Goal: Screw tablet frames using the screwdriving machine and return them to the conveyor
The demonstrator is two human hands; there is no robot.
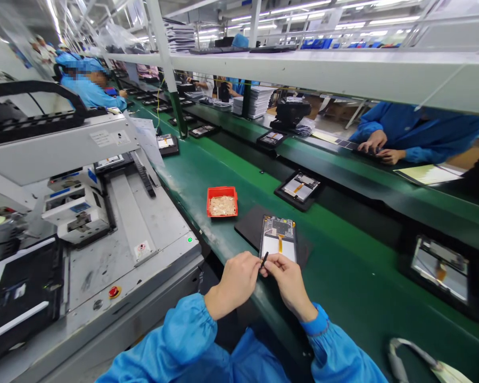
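Speaker one: "Black slim strip (264, 259), why was it held up?"

Speaker two: "Probably to keep it off the green conveyor belt (343, 255). Left hand (238, 282) and right hand (288, 284) pinched it between closed fingertips, just before the open tablet frame (278, 239)."

This looks like an electronics assembly plant: a long green conveyor belt (337, 250) holds tablet-like screens (299, 187) in black trays, with workers (90, 88) in blue smocks along it and a grey assembly machine (120, 218) beside it, though the far end is hard to make out.
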